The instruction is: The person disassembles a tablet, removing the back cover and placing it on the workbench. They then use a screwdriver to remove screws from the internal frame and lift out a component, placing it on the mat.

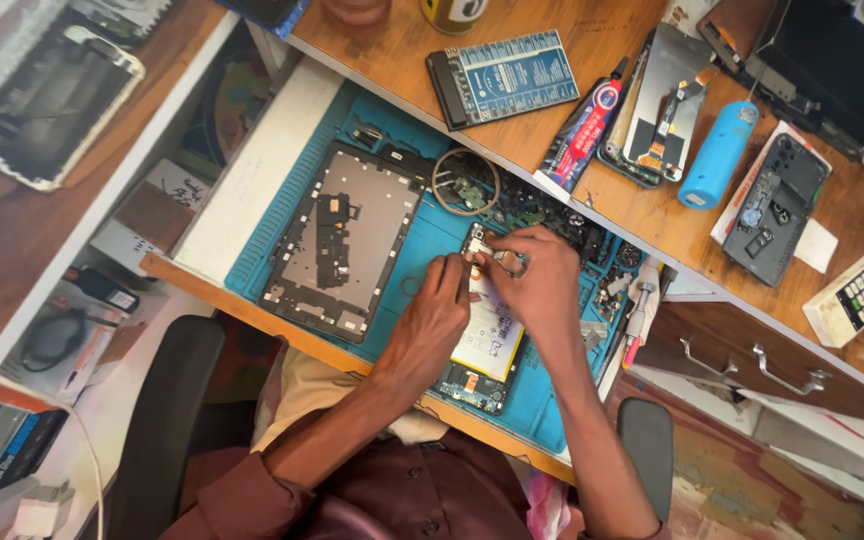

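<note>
Two hands (439, 310) (537, 280), one opened phone (482, 345), one blue bottle (717, 155).

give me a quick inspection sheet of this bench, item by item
surface: blue mat on a pulled-out board, wooden desk above
job's things: opened phone under both hands; tablet frame beside it
clutter: glue tube, blue bottle, small parts, screwdriver
grippers: left hand and right hand both pinch at the phone's top end
cables: white cable at far left
surroundings: drawers, chair armrests
</note>
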